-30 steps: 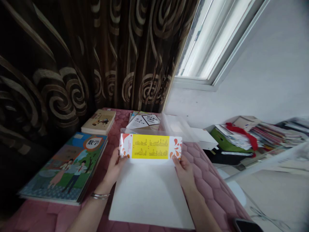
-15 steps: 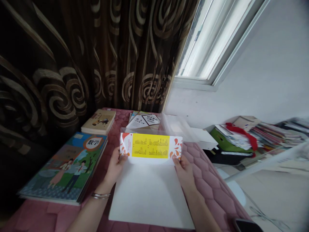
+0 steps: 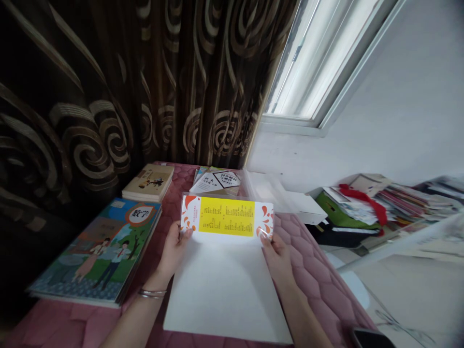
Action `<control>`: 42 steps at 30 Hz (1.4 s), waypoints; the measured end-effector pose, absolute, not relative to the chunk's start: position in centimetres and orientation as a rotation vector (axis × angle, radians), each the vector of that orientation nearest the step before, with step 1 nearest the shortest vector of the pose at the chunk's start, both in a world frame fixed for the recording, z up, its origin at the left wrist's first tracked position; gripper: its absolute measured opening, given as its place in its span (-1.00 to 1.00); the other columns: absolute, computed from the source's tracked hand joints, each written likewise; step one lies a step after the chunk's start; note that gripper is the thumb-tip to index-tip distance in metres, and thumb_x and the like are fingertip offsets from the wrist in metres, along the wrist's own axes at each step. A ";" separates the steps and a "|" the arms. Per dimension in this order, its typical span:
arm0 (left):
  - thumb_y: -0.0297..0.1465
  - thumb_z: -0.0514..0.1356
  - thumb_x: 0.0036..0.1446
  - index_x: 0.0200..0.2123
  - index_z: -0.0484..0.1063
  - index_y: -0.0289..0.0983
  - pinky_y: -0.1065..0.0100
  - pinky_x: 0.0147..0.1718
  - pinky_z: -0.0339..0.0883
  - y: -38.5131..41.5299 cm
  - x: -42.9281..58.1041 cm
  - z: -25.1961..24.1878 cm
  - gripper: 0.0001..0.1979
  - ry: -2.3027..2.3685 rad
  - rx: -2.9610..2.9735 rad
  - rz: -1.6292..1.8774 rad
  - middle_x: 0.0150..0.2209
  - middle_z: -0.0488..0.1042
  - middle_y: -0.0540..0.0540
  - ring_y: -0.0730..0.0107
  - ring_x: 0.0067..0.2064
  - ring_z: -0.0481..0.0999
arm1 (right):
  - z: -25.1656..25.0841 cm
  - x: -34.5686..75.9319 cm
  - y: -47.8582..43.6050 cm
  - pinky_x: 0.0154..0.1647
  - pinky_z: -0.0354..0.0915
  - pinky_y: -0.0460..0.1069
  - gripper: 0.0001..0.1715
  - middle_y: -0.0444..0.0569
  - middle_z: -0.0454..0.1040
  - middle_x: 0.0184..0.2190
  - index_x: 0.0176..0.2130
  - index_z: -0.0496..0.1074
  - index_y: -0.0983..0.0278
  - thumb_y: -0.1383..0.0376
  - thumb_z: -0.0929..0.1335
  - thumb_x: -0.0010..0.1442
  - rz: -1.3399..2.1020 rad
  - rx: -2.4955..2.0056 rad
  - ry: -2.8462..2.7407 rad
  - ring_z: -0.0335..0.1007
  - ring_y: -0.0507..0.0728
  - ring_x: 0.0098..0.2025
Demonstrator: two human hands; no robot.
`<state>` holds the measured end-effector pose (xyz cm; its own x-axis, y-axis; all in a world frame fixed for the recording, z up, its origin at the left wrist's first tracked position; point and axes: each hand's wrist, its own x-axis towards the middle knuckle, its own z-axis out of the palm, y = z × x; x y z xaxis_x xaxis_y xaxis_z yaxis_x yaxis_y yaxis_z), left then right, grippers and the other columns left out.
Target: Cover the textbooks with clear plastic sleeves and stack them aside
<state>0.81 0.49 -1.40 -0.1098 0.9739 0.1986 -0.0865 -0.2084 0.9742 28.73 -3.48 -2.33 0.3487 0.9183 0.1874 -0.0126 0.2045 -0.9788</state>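
Observation:
My left hand [image 3: 173,250] and my right hand [image 3: 277,253] pinch the two sides of a clear plastic sleeve, thumbs on top. Inside its upper part shows a white card [image 3: 226,216] with a yellow printed panel and orange drop shapes at both ends. Below the card, a plain white sheet [image 3: 228,292] stretches toward me between my forearms. Whether it is one piece with the card I cannot tell. The fingers behind the sleeve are hidden.
Left on the pink quilted cover [image 3: 304,261] lie a stack of picture-covered textbooks [image 3: 96,256] and a smaller tan book stack [image 3: 148,182]. Behind the sleeve are more books [image 3: 215,181] and clear plastic [image 3: 266,188]. A dark phone-like object [image 3: 371,338] is near right; a cluttered shelf stands beyond.
The printed card sits slightly higher and closer to the sleeve's far edge, a little tilted. Both hands keep nearly the same place and hold.

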 end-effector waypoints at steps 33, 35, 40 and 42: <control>-0.24 0.32 -0.06 -0.31 0.39 -0.25 0.29 -0.19 0.35 1.1 0.8 -2.4 -0.72 1.174 1.239 1.499 -0.27 0.57 -0.07 0.25 -0.20 0.53 | -2.5 29.1 -3.0 -0.42 0.42 0.06 -0.64 -0.01 0.60 -0.33 -0.24 0.52 0.17 0.00 0.44 0.05 0.793 -1.318 -1.032 0.50 0.21 -0.39; -0.24 0.33 -0.07 -0.32 0.40 -0.25 0.29 -0.20 0.36 1.2 0.8 -2.5 -0.72 1.175 1.229 1.498 -0.28 0.57 -0.07 0.25 -0.22 0.53 | -2.8 29.2 -2.9 -0.39 0.44 0.08 -0.65 -0.01 0.60 -0.30 -0.25 0.51 0.15 0.00 0.46 0.02 0.841 -1.250 -1.018 0.51 0.21 -0.37; -0.26 0.37 -0.13 -0.34 0.40 -0.24 0.30 -0.23 0.37 1.1 0.8 -2.3 -0.69 1.147 1.175 1.517 -0.30 0.57 -0.04 0.28 -0.26 0.54 | -2.8 29.0 -2.8 -0.37 0.47 0.11 -0.61 0.00 0.61 -0.29 -0.27 0.50 0.15 0.00 0.50 -0.05 0.910 -1.183 -0.959 0.53 0.24 -0.36; -0.25 0.38 -0.16 -0.35 0.39 -0.24 0.29 -0.22 0.38 1.1 0.8 -2.0 -0.67 1.124 1.145 1.506 -0.30 0.58 -0.04 0.28 -0.25 0.54 | -2.7 28.9 -2.9 -0.36 0.47 0.12 -0.60 0.01 0.61 -0.29 -0.27 0.51 0.15 0.00 0.51 -0.06 0.907 -1.178 -0.953 0.53 0.25 -0.36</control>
